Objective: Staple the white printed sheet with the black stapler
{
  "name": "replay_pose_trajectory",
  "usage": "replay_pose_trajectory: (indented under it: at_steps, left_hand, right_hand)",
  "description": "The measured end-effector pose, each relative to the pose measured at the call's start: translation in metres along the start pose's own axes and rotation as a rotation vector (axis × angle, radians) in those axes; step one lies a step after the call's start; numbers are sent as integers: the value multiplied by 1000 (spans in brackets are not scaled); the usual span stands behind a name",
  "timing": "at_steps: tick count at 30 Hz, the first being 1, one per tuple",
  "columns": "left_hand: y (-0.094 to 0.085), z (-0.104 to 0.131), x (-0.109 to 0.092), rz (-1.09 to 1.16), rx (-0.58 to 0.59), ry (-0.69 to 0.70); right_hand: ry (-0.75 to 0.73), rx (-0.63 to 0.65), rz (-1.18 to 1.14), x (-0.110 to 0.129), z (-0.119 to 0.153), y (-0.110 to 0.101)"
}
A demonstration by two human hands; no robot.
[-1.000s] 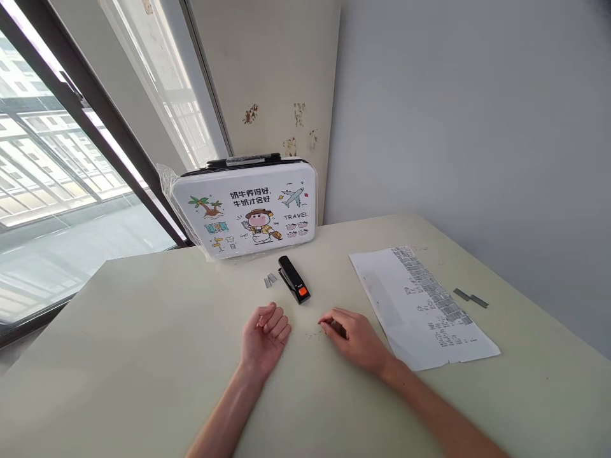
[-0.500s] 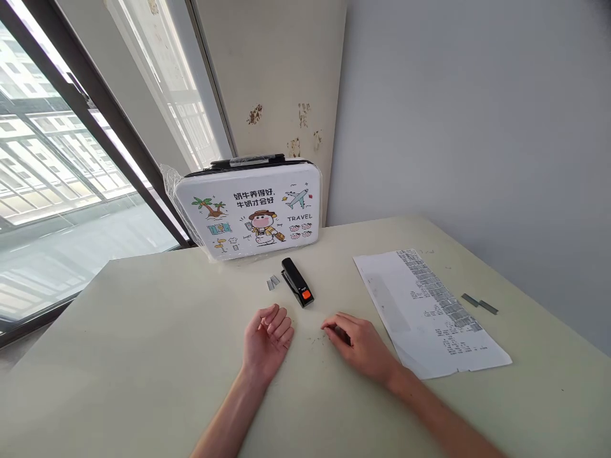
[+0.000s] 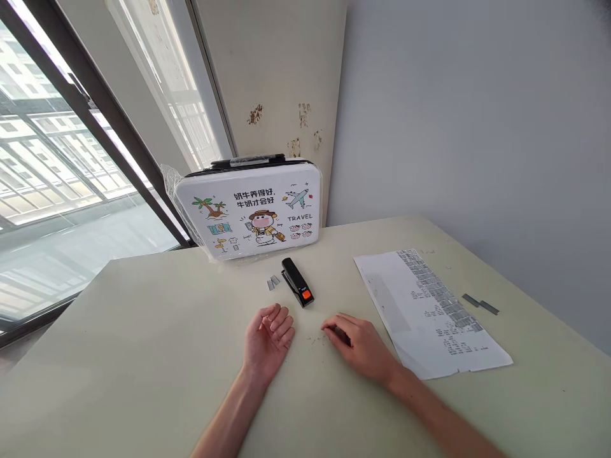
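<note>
My left hand point(image 3: 268, 340) rests palm up on the table, its fingers loosely curled and no object in the palm. Palm down, my right hand point(image 3: 360, 346) lies opposite, thumb and forefinger tips nearly together, with nothing showing between them. Tiny bits, perhaps loose staples point(image 3: 317, 340), are scattered between the hands. Beyond them lies a black stapler point(image 3: 296, 281) with an orange patch at its near end. Short staple strips point(image 3: 273, 282) sit left of it. A white printed sheet point(image 3: 386, 299), with a grey band of small rectangles, lies close to my right wrist.
A white cartoon-printed travel case point(image 3: 224, 219) in clear plastic stands upright at the back of the table point(image 3: 143, 356). Two more staple strips point(image 3: 480, 303) lie right of the sheet. A window point(image 3: 38, 159) is at left, a grey wall point(image 3: 468, 127) at right.
</note>
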State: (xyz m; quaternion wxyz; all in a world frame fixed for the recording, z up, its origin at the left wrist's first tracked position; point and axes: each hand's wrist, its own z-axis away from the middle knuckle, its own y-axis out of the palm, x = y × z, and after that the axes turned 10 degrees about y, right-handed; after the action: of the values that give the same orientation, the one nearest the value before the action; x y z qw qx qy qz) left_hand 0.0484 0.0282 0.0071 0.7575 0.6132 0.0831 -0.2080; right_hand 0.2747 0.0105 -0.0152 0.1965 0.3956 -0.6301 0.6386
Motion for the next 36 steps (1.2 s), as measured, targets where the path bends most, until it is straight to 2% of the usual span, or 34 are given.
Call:
replay_pose_trajectory:
  at_steps: [9,12,14,16,19,23,26,30,36]
  left_hand:
    - [2,1,0,13,-15,1]
    - [1,1,0,16,-10,0]
    - [1,2,-1,14,-8,1]
    - [0,2,-1,13,-6,3]
    - [0,2,-1,13,-1,4]
    - [-1,3,-1,4,2,7]
    - [-1,3,-1,-14,7,17]
    - [-1,4,-2,-58,18,37]
    - [2,5,0,-199,47,78]
  right_hand:
    - [46,33,-50,1,2,-4]
    - [84,38,-88,-2,3,-14]
    - [101,-22,-42,-12,3,-28]
    - [88,-140,83,-31,1,-48]
    - [52,-269,355,-75,-3,-84]
    - [117,-246,574,-136,-8,-127]
    - [149,-166,636,-164,-8,-141]
    - [163,-71,672,-169,1,-131]
    - [129,-120,678,-135,33,-83]
